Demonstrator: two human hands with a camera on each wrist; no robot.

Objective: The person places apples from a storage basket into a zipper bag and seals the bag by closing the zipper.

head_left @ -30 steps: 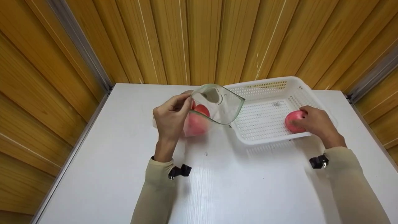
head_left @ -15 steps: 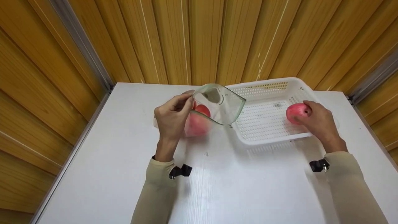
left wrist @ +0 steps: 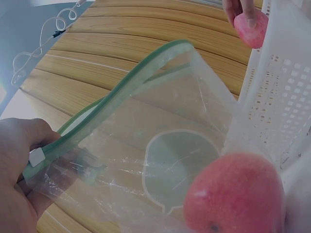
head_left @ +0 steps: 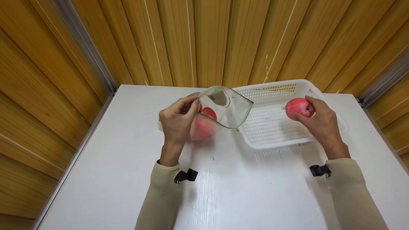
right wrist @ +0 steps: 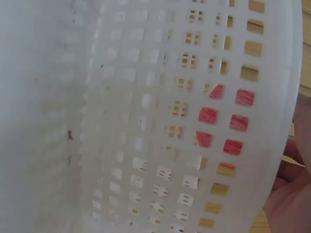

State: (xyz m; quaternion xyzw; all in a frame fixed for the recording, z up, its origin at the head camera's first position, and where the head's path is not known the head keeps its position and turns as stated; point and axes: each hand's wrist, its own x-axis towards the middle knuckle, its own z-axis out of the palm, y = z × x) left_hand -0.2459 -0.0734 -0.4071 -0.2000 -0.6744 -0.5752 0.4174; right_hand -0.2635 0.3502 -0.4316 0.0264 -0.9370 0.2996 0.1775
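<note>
My left hand [head_left: 177, 119] pinches the green-edged rim of a clear zip bag [head_left: 235, 110], whose mouth gapes toward the basket. In the left wrist view, a white slider [left wrist: 36, 157] sits on the rim beside the fingers. Red apples [head_left: 204, 127] lie low in the bag, and one apple [left wrist: 235, 194] shows large in the left wrist view. Over the right part of the white basket [head_left: 278, 145], my right hand [head_left: 321, 118] grips another red apple [head_left: 295, 108] between thumb and fingers. The right wrist view shows that apple [right wrist: 238, 122] through the basket wall's holes.
The basket stands at the back right of the white table [head_left: 236, 191], close to the bag. Behind it rises a yellow wood-plank wall [head_left: 207, 41]. A white cable [left wrist: 41, 43] shows at the upper left of the left wrist view.
My right hand has lifted the apple from the basket's near right corner and moved it up and slightly left. The left hand and the bag have stayed nearly still.
</note>
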